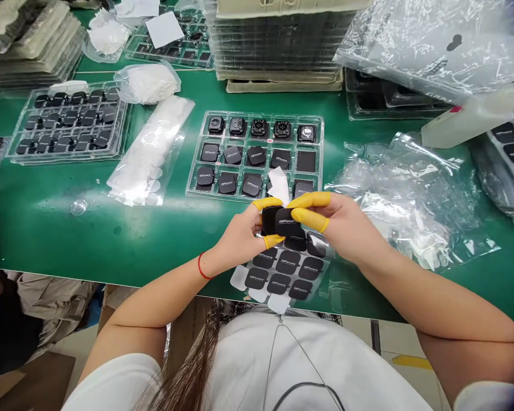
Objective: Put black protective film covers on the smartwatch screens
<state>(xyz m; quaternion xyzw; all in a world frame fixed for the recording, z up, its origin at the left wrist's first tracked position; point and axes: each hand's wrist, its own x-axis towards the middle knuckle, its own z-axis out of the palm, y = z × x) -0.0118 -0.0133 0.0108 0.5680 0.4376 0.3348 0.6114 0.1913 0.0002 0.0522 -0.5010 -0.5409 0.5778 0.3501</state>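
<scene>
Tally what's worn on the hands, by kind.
Yellow finger cots: 4
Red wrist string: 1
Total: 5

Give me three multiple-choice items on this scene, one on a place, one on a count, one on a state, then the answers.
1. The red string is tied around:
A. the left wrist
B. the right wrist
C. a bag of white discs

2. How many watch cases sit in the top row of the clear tray?
A. Three
B. Four
C. Five

3. The black square pads are:
A. lying flat in the tray
B. pinched between the fingers of both hands
C. stuck onto a watch case

Answers:
1 A, the string circles the wrist behind the left hand.
2 C, five cases fill that row, one per column.
3 B, the left hand and right hand grip them above the table.
</scene>
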